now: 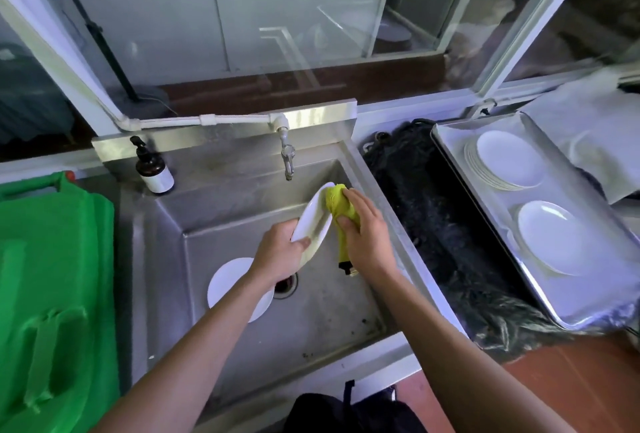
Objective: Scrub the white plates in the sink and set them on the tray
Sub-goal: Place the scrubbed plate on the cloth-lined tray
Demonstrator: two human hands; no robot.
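My left hand (pixel 278 254) grips the lower edge of a white plate (pixel 313 216), held tilted on edge over the steel sink (pixel 242 224). My right hand (pixel 363 228) holds a yellow-green cloth (pixel 337 205) pressed against the plate's face near its upper rim; the cloth's tail hangs down below my palm. Another white plate (pixel 230 280) lies flat on the sink floor beside the drain (pixel 285 287), partly hidden by my left forearm. On the right, a metal tray (pixel 460 159) carries a stack of white plates (pixel 505 160) and a second plate pile (pixel 550 237).
A tap (pixel 286 155) hangs over the sink's back wall. A brown pump bottle (pixel 154 171) stands at the back left corner. A green plastic bin (pixel 52 287) fills the left side. Dark netting (pixel 433 218) lies between sink and tray.
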